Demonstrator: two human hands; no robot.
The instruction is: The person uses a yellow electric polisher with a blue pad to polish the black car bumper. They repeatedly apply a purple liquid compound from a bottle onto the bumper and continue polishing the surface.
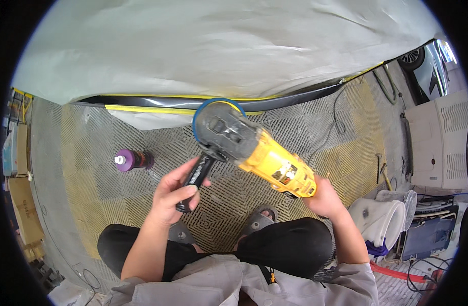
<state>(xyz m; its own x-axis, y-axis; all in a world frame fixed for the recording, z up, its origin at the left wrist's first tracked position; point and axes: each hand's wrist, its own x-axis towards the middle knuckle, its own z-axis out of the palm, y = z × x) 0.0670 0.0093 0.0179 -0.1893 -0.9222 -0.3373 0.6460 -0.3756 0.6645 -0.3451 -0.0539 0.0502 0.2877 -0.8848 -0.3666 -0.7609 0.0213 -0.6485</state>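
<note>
A yellow and grey power polisher (274, 162) with a round blue-edged pad is held out in front of me. My left hand (179, 191) wraps round its black side handle (197, 176). At the rear end of the yellow body my right hand (323, 199) grips the machine, its fingers partly hidden beneath. The pad end overlaps, in this view, a dark car panel edge (290, 103) lined with yellow masking tape; I cannot tell whether they touch. Above that edge spreads a large pale masking sheet (229, 46). Left of the polisher stands a purple bottle (126, 159) with a white cap.
A ribbed floor mat (234, 196) lies under my sandalled feet. A dark cord (341, 122) trails over it to the right. Further right are a hammer (378, 166), a white bucket (376, 219) and a pale cabinet (437, 145). Cardboard boxes (27, 211) stand at the left.
</note>
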